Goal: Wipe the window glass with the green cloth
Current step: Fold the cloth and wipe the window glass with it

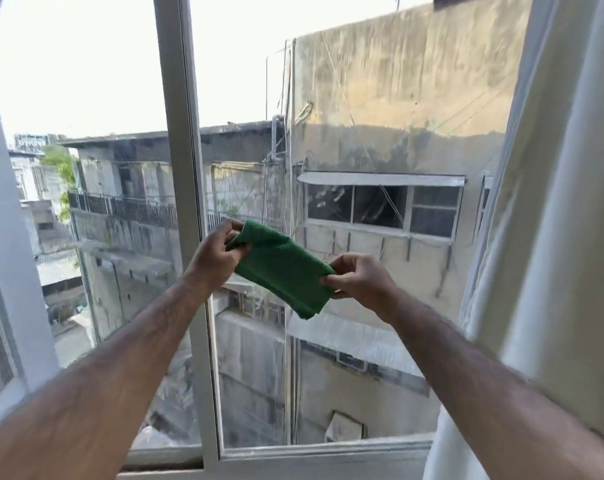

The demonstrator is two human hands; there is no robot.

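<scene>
A folded green cloth (pixel 281 266) is stretched between both hands in front of the window glass (pixel 380 150). My left hand (pixel 217 256) pinches its upper left end, close to the white centre frame bar. My right hand (pixel 357 277) pinches its lower right edge, and a loose corner hangs below. The cloth is held in the air and I cannot tell whether it touches the pane. Through the right pane I see weathered buildings outside.
A white window frame bar (pixel 186 202) splits the window into a left pane (pixel 85 98) and the right pane. A pale curtain (pixel 553 202) hangs down the right side. The white sill (pixel 311 459) runs along the bottom.
</scene>
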